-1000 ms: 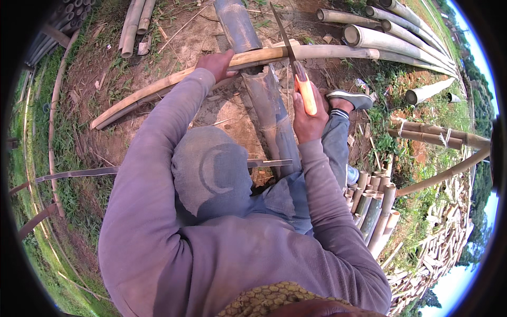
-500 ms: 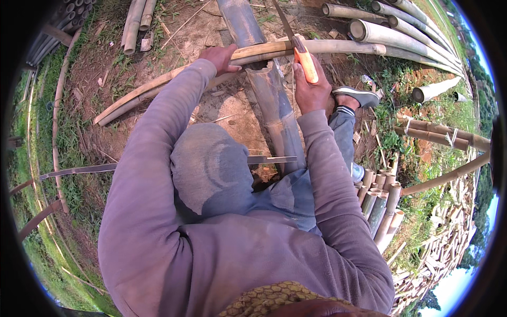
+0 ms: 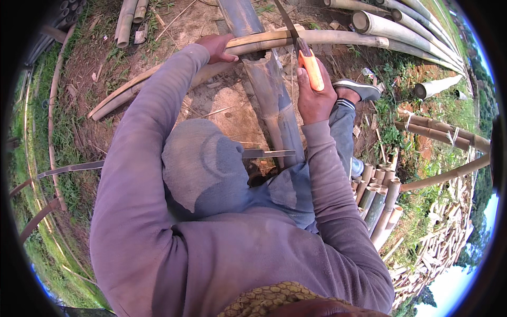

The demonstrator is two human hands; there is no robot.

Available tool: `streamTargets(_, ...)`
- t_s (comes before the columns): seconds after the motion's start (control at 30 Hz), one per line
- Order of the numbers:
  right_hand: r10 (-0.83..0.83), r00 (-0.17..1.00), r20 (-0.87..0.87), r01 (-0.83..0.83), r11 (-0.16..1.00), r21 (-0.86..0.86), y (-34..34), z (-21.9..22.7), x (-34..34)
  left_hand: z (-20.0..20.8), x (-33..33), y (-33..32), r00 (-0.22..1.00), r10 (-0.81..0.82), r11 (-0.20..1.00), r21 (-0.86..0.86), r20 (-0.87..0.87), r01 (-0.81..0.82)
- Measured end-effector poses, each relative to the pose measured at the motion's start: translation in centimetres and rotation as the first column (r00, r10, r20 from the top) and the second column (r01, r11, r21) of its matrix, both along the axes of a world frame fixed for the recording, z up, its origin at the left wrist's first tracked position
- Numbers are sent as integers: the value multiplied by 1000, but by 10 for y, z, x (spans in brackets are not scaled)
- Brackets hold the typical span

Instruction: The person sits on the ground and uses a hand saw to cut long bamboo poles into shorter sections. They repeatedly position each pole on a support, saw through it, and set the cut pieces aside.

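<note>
Two bamboo poles [image 3: 338, 37] lie side by side across a thick, weathered bamboo trunk [image 3: 272, 100] that runs away from me. My left hand [image 3: 215, 48] is closed round the poles, just left of the trunk, with the thumb on the near side. In my right hand [image 3: 316, 98] is the orange handle of a hand saw [image 3: 287, 20]. Its dark blade points away from me and lies across the poles, a little right of the trunk. How deep the blade sits in the bamboo I cannot tell.
Thick cut bamboo poles [image 3: 369, 24] are stacked at the far right. Short bamboo pieces [image 3: 377, 198] stand bundled near my right elbow, beside a tied bamboo rail [image 3: 443, 132]. A flat dark bar [image 3: 259, 153] crosses by my knee. More poles [image 3: 127, 24] lie at the far left.
My right hand has drawn the saw handle back toward me, so the blade has slid across the poles. My left hand keeps its hold. The whole view has shifted slightly.
</note>
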State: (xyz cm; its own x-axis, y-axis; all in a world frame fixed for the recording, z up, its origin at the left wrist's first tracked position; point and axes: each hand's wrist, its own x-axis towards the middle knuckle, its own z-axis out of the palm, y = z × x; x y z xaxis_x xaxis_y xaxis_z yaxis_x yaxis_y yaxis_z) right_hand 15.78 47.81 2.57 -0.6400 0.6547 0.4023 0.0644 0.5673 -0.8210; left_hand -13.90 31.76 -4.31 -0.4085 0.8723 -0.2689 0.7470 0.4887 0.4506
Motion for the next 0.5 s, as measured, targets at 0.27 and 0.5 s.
streamTargets(0.27, -22, 998, 60, 31, 988, -149, -66, 14, 144, 7, 4, -13, 1000, 23, 999, -31, 11, -23)
streamTargets(0.5, -10, 999, 39, 7, 998, 62, 5, -9, 4, -10, -2, 2, 1000, 11, 1000, -8, 24, -11)
